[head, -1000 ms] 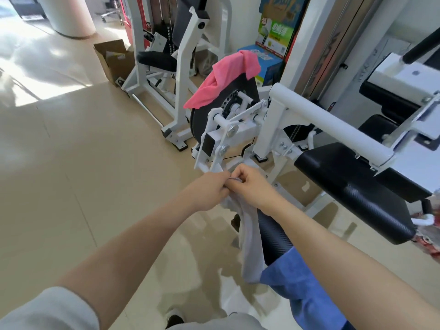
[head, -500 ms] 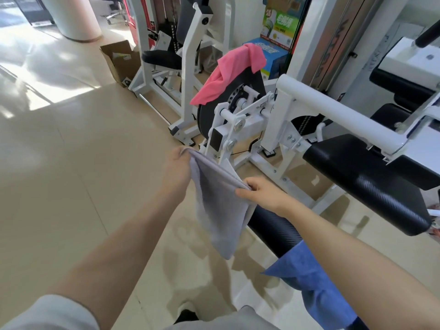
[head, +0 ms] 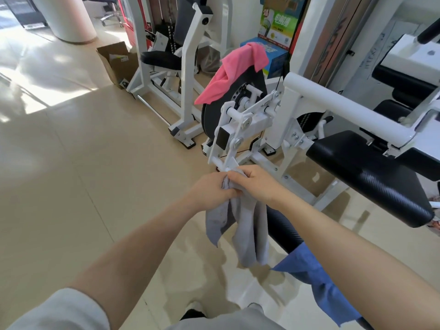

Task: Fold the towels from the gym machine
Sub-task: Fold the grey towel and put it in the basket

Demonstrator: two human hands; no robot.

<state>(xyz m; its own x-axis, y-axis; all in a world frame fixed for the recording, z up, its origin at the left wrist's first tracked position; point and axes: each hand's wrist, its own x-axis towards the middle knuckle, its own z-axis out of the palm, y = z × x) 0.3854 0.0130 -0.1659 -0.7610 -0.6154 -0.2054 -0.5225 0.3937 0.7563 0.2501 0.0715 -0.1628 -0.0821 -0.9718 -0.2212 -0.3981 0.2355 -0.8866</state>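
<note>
Left hand (head: 209,191) and right hand (head: 257,184) both pinch the grey towel (head: 247,225), which looks soft, light and floppy, best held at its corners.

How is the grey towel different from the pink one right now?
The grey towel hangs bunched from both hands; the pink towel lies draped over the machine's black wheel, untouched. The grey towel is close and low; the pink towel sits farther back and higher. Both are soft cloths, neither neatly folded.
</note>
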